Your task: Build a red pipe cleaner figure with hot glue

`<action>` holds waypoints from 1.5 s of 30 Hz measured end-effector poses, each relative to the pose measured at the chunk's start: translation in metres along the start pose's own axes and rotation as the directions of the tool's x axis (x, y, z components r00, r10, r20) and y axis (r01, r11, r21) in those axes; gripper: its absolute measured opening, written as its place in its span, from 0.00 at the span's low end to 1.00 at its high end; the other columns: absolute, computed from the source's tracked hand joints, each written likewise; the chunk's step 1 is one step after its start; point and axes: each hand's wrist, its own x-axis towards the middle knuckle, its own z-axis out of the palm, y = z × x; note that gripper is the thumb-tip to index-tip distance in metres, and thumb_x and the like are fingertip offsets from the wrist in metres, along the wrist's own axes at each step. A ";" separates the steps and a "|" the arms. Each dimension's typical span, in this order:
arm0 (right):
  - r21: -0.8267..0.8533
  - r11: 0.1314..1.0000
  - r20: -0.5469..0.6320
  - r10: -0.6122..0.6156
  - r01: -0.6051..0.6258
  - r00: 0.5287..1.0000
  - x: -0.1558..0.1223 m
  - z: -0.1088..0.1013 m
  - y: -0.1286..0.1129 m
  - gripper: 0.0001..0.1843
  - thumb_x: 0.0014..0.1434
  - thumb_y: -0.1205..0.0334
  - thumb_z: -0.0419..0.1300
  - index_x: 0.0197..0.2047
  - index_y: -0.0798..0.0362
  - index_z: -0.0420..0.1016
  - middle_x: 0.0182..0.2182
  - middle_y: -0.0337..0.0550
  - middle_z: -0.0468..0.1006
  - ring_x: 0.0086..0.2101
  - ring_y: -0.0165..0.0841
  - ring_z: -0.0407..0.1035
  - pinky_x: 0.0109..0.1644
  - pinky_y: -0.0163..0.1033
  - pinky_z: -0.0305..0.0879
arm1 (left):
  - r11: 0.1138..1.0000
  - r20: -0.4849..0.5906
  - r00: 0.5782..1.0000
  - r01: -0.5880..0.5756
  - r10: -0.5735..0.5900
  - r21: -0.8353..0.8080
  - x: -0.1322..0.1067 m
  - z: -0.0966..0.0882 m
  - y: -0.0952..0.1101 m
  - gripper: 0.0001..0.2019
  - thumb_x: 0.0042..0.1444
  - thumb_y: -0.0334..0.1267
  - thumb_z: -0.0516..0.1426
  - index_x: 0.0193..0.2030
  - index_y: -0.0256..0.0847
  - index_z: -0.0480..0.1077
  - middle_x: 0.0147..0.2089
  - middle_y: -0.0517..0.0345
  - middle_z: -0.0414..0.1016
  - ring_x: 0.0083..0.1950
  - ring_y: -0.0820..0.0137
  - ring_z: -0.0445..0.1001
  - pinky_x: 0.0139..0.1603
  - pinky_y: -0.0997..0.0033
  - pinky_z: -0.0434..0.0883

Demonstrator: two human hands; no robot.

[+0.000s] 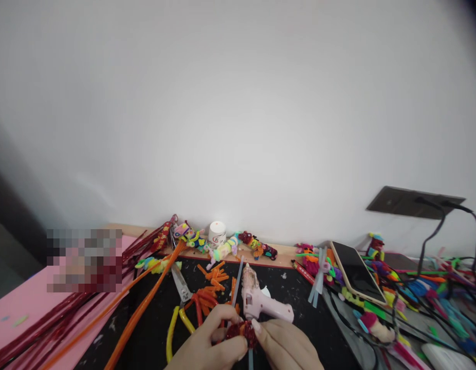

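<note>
At the bottom centre, my left hand [217, 341] pinches a small dark-red glittery craft piece [234, 330] between thumb and fingers. My right hand [284, 345] holds the same piece from the other side, fingers pressed against it. Just beyond them a pale pink hot glue gun [267, 304] lies on the black mat, its nozzle pointing to the wall. Left of my hands are scissors [180, 282] with the blades showing, a yellow bent strip [171, 329] and several short orange pieces [217, 275]. Part of the red piece is hidden by my fingers.
Long red pipe cleaners [49, 321] and orange ones [145, 303] cross the left side. Small fuzzy figures [226, 249] and a white paper cup [217, 234] stand along the wall. To the right are glue sticks [318, 277], a phone [357, 272], cables [431, 241] and colourful scraps.
</note>
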 end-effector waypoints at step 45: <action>0.202 0.976 -0.054 0.090 -0.077 0.994 0.030 -0.001 -0.001 0.11 0.61 0.73 0.53 0.42 0.59 0.75 0.24 0.47 0.79 0.25 0.31 0.75 0.29 0.30 0.73 | 0.927 -0.048 0.949 -0.292 0.312 0.237 0.004 -0.008 0.004 0.17 0.52 0.31 0.57 0.50 0.43 0.65 0.47 0.47 0.69 0.48 0.62 0.70 0.41 0.70 0.73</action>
